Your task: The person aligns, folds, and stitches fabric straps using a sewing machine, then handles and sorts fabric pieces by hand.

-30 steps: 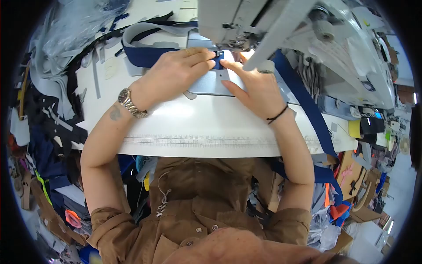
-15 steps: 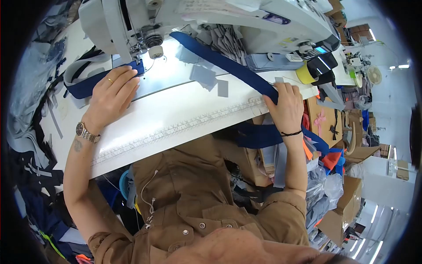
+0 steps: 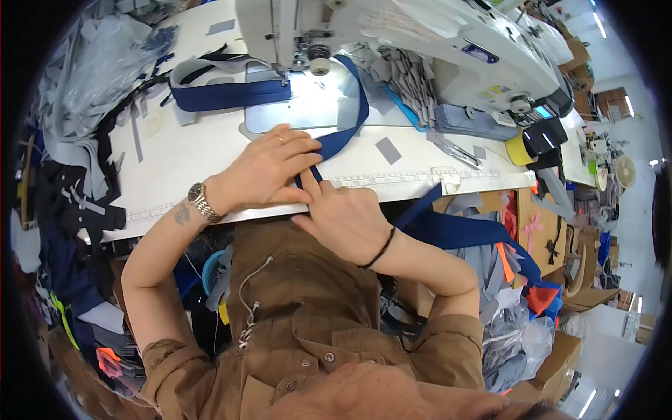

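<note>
A long navy fabric strip (image 3: 341,142) loops from the sewing machine (image 3: 413,35) down to the table's front edge. My left hand (image 3: 269,166), with a ring and a wristwatch, has its fingers closed on the strip there. Right beside it, my right hand (image 3: 350,215) also grips the strip, its fingers bent and partly hiding the fabric between the hands. Another navy and grey band (image 3: 227,96) lies to the left, its end at the presser foot (image 3: 283,72). Below the table edge on the right hangs more navy fabric (image 3: 455,229).
A printed ruler (image 3: 409,177) runs along the table's front edge. Metal tweezers (image 3: 455,150), a loose grey patch (image 3: 388,150) and stacked grey pieces (image 3: 409,87) lie to the right. Grey fabric and plastic (image 3: 105,63) are heaped at the left.
My left hand has left the band by the needle and moved right, toward the table edge. My right hand has come left beside it, bringing the strip into a loop. Tweezers now show.
</note>
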`<state>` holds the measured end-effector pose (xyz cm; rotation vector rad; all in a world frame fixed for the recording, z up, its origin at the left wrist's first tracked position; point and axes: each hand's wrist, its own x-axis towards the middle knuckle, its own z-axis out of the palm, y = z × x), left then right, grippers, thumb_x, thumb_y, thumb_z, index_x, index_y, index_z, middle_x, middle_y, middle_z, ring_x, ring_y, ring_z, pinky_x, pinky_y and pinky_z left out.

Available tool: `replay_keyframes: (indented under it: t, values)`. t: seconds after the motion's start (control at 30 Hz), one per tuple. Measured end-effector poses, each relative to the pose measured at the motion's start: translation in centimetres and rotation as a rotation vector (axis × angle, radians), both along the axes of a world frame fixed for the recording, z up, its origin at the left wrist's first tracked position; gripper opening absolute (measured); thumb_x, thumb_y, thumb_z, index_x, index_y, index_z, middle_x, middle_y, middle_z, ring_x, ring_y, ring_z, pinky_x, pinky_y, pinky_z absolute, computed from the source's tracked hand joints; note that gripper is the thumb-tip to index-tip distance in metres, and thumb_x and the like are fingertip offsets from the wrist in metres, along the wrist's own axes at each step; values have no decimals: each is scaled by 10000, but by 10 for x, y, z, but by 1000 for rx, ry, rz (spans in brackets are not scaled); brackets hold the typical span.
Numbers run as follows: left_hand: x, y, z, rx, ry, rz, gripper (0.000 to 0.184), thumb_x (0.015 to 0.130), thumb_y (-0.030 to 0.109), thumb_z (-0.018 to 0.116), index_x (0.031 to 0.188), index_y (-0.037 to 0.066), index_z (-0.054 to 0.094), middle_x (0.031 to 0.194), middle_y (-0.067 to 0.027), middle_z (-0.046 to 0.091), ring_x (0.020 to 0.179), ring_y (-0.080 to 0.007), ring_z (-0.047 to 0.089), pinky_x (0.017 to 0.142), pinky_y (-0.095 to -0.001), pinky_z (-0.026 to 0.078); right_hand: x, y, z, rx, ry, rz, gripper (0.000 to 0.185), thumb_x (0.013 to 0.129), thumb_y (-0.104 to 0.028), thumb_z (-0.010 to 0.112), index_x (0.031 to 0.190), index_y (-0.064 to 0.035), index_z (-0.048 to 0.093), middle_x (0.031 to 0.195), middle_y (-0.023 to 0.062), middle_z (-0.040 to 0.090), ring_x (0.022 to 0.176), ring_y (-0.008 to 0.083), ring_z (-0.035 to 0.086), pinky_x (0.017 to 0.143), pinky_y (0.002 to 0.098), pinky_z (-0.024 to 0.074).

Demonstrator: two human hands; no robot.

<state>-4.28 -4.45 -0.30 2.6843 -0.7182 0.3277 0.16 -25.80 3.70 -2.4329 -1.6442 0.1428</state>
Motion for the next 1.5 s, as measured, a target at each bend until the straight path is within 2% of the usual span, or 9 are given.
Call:
replay_keyframes:
  t: [0.13, 0.43, 0.6, 0.87, 0.97, 1.1, 1.17, 1.23, 1.5]
  values:
    - [-16, 14, -2, -84, 26, 118, 477, 877, 340, 694, 1226, 30, 592, 1353, -157, 569, 1312, -333, 501, 1090, -477, 403, 22, -17, -9, 249, 367, 115, 340, 898, -234, 666, 1214, -109, 633, 860, 88, 657, 758, 284, 669, 648, 367, 535]
    - [-7, 5, -1, -325, -71, 358, 257, 810, 9, 680, 1060, 3, 621, 1046, -149, 614, 935, -324, 612, 800, -403, 511, 120, 12, -37, 438, -226, 122, 356, 829, -177, 689, 1137, -14, 612, 1251, 147, 581, 1222, 316, 510, 1060, 496, 377]
    - [0, 15, -11, -660, -19, 512, 130, 870, 29, 683, 984, -18, 643, 848, -137, 640, 651, -230, 607, 619, -315, 483, 125, 23, -45, 329, -207, 187, 371, 834, -200, 695, 1190, -131, 616, 1278, 84, 591, 1269, 251, 512, 1079, 586, 333]
    - [19, 5, 1, -1066, 397, 396, 313, 920, -13, 632, 1225, -6, 564, 928, -29, 681, 822, -60, 614, 730, -223, 504, 123, -29, -14, 478, -346, 269, 307, 784, -63, 684, 1090, -62, 666, 1167, 94, 650, 1131, 267, 612, 1006, 519, 437]
    - [44, -7, -1, -1247, 587, 249, 312, 931, -24, 622, 1235, -14, 551, 937, -29, 679, 850, -44, 617, 720, -215, 506, 68, -22, -20, 420, -296, 538, 488, 856, -270, 704, 1295, -91, 591, 1363, 112, 571, 1235, 255, 562, 1091, 485, 393]
    - [67, -1, -11, -822, 371, 460, 347, 921, 13, 628, 1261, -10, 568, 928, -45, 696, 856, -75, 641, 697, -241, 529, 49, -3, -35, 238, -41, 542, 563, 841, -338, 716, 1326, -90, 572, 1407, 135, 516, 1318, 266, 487, 1106, 491, 364]
    - [53, -8, 0, -879, 98, 519, 387, 875, 52, 641, 1249, -27, 585, 1062, -182, 691, 881, -297, 702, 770, -382, 569, 59, 3, -40, 232, 27, 482, 561, 838, -341, 714, 1315, -81, 574, 1403, 140, 513, 1329, 276, 474, 1103, 497, 361]
    - [29, 0, 5, -405, -379, 443, 354, 858, 49, 657, 1203, -9, 608, 1132, -168, 667, 972, -330, 665, 841, -396, 552, 67, -1, -38, 258, 41, 465, 555, 833, -322, 721, 1303, -68, 575, 1405, 135, 514, 1325, 285, 479, 1093, 501, 368]
    - [-55, -27, 6, -22, -134, 171, 323, 823, 115, 729, 1129, 33, 661, 1264, -108, 623, 1202, -291, 578, 1085, -521, 404, 137, 38, -41, 347, -121, 461, 358, 836, -130, 659, 1183, -54, 620, 1326, 105, 578, 1230, 269, 549, 1063, 477, 413]
